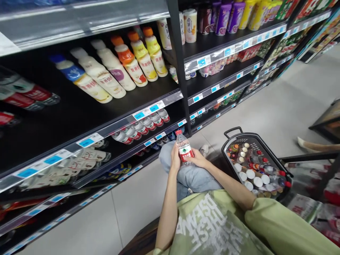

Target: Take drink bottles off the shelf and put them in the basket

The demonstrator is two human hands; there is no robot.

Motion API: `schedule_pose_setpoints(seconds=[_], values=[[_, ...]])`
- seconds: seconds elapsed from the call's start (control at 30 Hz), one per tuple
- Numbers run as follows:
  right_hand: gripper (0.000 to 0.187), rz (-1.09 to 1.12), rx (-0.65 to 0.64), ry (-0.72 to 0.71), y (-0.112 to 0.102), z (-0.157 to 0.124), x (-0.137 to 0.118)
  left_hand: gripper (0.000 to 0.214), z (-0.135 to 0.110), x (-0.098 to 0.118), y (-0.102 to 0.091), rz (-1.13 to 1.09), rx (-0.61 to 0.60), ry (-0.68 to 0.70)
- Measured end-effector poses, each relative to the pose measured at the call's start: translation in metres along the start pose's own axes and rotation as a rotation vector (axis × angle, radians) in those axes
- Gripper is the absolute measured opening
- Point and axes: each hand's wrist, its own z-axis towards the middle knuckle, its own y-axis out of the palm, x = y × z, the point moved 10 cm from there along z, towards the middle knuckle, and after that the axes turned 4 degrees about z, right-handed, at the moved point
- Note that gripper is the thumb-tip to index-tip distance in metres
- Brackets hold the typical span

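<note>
Currently, left hand [175, 158] and right hand [197, 158] are both closed around a red-capped clear bottle [185, 150], one on each side. Bottle location: over the denim-clad legs [195, 174]; contact with them unclear. Black basket [252, 137], loaded with bottles, stands to the right; stocked shelves [111, 110] to the left.

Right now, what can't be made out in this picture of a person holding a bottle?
All in the head view:
Back of the clear, red-capped plastic bottle: turned away; the left hand and right hand cover parts.
Floor of the black plastic basket: mostly hidden by white-lidded containers and other items.
Most figures on blue-and-white shelf tags: too small, blurred.
Rest of another person's leg: cut off by the right edge.
</note>
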Motion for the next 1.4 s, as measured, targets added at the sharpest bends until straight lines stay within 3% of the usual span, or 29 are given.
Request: schedule_pose_setpoints(seconds=[0.1,0.37,0.53,0.93,1.4], values=[[0.065,-0.018,-0.001,-0.011,-0.002,-0.001,-0.003,0.066,-0.001,0.004,0.003,-0.038,-0.022,0.057],[0.062,0.004,-0.012,0.014,-0.002,-0.006,-0.002,0.067,-0.004,-0.003,0.003,-0.038,-0.016,0.005],[0.059,-0.007,-0.017,0.029,-0.001,-0.007,-0.004,0.063,-0.004,0.001,0.003,-0.138,-0.032,0.035],[0.06,-0.039,-0.004,0.062,-0.003,-0.009,-0.006,0.066,-0.009,0.016,0.006,-0.127,-0.042,0.077],[0.062,-0.038,-0.004,0.069,-0.002,-0.009,-0.004,0.065,-0.01,0.018,0.006,-0.149,-0.048,0.073]])
